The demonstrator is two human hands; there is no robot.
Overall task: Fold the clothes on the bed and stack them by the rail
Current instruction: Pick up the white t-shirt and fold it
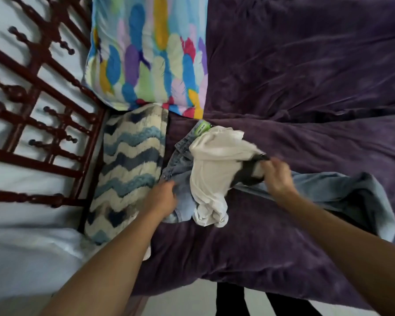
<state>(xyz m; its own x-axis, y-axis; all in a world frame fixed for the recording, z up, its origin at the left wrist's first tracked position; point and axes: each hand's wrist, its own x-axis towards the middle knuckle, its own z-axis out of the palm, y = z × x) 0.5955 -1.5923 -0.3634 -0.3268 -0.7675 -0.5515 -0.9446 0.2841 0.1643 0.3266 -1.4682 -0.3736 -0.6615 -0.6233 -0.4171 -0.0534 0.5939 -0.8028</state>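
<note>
A purple blanket (306,87) covers the bed, with the dark wooden rail (43,124) along its left edge. Our right fingers (268,166) are curled and pinch the dark trim of the white top (214,169); the right hand (277,176) holds that edge raised over the middle of the bed. Our left fingers (172,190) are bent into the denim near the waistband, so the left hand (164,197) seems to grip the jeans (328,188), though blur softens the detail. The top lies crumpled on the upper part of the jeans, whose legs run toward the right edge of the bed, the far end turned back on itself.

What could go wrong, as we judge it: the two garments overlap, so pulling the top could drag the jeans and bunch them further. A pinch on the trim alone could let the top twist as it rises. The near edge of the bed is close, and loose cloth could slide off it.

We count one white top, one pair of jeans, one feather-print pillow (151,53) at the far left corner, one zigzag cushion (128,169) against the rail, one rail, and two hands
</note>
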